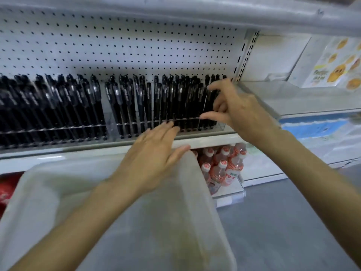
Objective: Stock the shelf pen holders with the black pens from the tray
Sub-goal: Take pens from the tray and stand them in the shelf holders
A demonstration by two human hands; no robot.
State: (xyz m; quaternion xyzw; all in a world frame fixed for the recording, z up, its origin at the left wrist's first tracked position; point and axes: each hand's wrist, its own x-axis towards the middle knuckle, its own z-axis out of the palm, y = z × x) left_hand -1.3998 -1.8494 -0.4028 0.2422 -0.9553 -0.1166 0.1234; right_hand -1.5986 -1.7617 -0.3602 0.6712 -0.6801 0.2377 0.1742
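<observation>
Several black pens (pixel 170 102) stand upright in clear pen holders (pixel 219 127) along the shelf, in a left group (pixel 50 106) and a right group. My right hand (pixel 234 108) hovers at the right end of the right holder, thumb and forefinger spread, holding nothing that I can make out. My left hand (pixel 154 153) lies flat with straight fingers over the far rim of the translucent white tray (pixel 197 202), fingertips near the holder's front. The tray's inside shows no pens; it looks bare and stained.
A white pegboard (pixel 117 45) backs the shelf, with another shelf above. Pink bottled drinks (pixel 222 167) stand on the lower shelf under the pens, red packs (pixel 7 190) at far left. A clear bin and a sticker sheet (pixel 340 63) lie to the right.
</observation>
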